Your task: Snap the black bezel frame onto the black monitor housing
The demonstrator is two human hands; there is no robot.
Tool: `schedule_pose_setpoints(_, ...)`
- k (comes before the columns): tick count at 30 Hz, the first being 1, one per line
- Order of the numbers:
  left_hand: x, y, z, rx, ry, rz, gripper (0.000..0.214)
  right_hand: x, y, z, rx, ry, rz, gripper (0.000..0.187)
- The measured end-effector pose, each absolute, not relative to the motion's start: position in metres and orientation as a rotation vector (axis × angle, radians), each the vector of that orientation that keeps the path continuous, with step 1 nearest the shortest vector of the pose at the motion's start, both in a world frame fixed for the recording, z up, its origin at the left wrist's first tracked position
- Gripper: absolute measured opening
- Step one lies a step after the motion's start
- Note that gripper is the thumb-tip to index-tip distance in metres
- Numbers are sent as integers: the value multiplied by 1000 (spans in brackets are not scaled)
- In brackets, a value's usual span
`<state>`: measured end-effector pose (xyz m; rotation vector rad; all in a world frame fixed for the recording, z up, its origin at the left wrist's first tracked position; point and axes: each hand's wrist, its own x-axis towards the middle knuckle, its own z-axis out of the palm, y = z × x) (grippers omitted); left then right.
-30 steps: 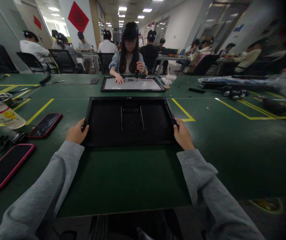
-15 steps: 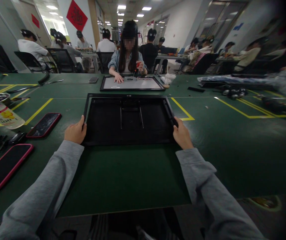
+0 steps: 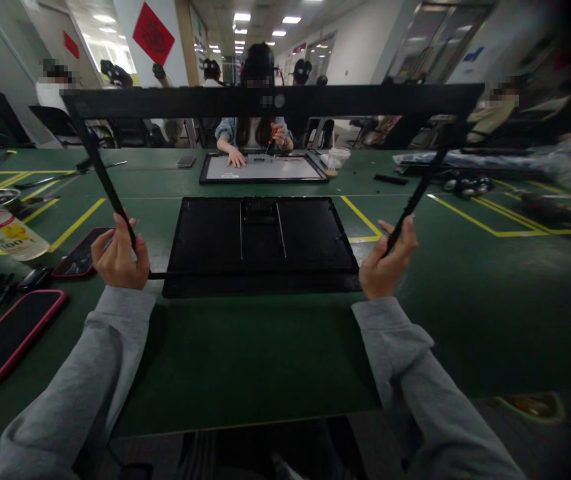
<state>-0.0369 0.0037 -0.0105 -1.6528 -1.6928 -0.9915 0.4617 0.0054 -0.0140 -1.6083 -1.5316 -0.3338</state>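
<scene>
Left hand [image 3: 122, 257] and right hand [image 3: 384, 267] grip opposite side bars [image 3: 106, 179] of the black frame [image 3: 190, 103], its top bar [image 3: 355, 101] raised. The black panel [image 3: 205, 233] lies on the tabletop [image 3: 255, 360] between the hands, behind the lower bar [image 3: 265, 272].

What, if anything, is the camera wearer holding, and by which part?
A black frame, by the lower part of its side bars: left grip on one, right grip on the other.

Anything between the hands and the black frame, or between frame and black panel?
Nothing visible. Left hand and right hand hold the black frame by its sides; no object shows between it and the black panel below. Whether its near bar touches the panel is unclear.
</scene>
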Motion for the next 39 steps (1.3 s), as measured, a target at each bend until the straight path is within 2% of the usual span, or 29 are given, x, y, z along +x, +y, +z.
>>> schedule_pose_setpoints(3,-33,7,-13,-1748,-1757,-947,62,462,12,-18,-1536,-1427,-431,58)
schedule_pose_setpoints(10,-29,21,-29,-1984,-1979,-586,57,473,29,-40,-1710,-1633,-180,53)
schedule_pose_setpoints(14,-29,23,-34,-1999,-2029,-442,57,473,30,-46,-1745,-1672,-150,53)
schedule_pose_setpoints(28,-24,22,-32,-1995,-2204,-320,58,486,38,-62,-1769,-1717,-104,52)
schedule_pose_setpoints(39,-29,25,-35,-2090,-2196,-409,60,491,41,-67,-1800,-1717,-91,52)
